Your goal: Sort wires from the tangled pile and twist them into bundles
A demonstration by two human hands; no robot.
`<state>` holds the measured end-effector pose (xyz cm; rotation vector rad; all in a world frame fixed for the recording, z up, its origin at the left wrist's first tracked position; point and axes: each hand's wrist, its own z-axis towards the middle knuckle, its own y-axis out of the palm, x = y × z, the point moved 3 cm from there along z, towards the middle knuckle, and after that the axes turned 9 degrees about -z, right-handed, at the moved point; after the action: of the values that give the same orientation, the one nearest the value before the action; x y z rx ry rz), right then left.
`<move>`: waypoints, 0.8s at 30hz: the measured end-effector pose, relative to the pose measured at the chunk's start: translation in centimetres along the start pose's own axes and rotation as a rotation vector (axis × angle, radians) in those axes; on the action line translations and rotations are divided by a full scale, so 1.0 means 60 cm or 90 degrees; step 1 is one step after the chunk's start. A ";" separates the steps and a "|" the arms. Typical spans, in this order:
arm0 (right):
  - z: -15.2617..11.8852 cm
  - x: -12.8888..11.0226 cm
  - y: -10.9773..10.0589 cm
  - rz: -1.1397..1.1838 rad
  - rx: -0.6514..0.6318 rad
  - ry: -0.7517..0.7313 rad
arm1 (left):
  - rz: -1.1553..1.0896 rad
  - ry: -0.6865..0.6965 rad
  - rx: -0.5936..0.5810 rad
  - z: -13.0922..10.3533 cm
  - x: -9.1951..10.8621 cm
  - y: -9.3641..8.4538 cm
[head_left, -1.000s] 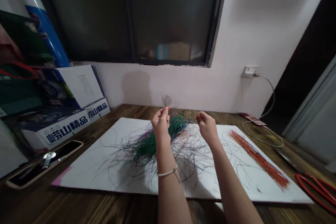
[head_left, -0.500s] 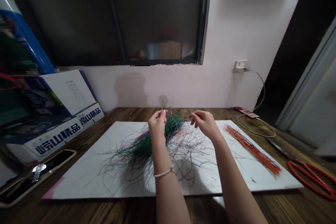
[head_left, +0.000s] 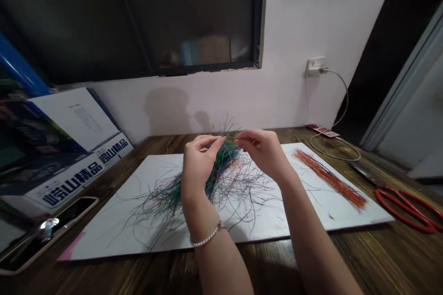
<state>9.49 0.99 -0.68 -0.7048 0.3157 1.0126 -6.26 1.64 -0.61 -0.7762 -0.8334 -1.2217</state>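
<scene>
A tangled pile of thin coloured wires (head_left: 224, 161), mostly green with blue, purple and red strands, lies on the white board (head_left: 129, 226). Over its far end, my left hand (head_left: 199, 163) is closed in a pinch, thumb against forefinger, on a thin wire. My right hand (head_left: 261, 150) pinches close by on the right, its fingertips a short way from the left ones, at what looks like the same strand. Fine wire ends stick up behind the fingertips. My forearms and left hand hide part of the pile.
A straight bundle of orange-red wires (head_left: 332, 182) lies on the board's right side. Red-handled scissors (head_left: 408, 207) rest on the wooden table at right, near a red-and-white device (head_left: 322, 131) with a cable. A phone (head_left: 69, 214) and cartons (head_left: 76, 173) stand left.
My right hand has moved left, and its loosely curled fingers now pinch near the left fingertips. My left hand has turned, its fingers pointing more to the right. The view has shifted slightly.
</scene>
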 end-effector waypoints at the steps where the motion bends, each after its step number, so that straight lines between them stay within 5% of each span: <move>1: 0.000 -0.005 0.000 -0.013 0.008 -0.017 | 0.009 0.009 -0.016 -0.002 0.004 -0.001; 7: -0.001 -0.020 0.004 -0.059 0.066 -0.057 | 0.051 -0.038 -0.120 -0.012 0.010 -0.004; 20: -0.002 -0.013 0.016 -0.043 0.067 -0.028 | 0.045 -0.036 -0.118 -0.011 0.011 -0.003; 24: 0.000 -0.006 0.014 0.042 0.084 0.030 | 0.048 0.036 -0.027 -0.009 0.016 -0.007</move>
<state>8.59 1.04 -0.83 -0.6029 0.4444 1.0284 -6.47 0.67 -0.04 -0.7973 -0.7275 -1.1917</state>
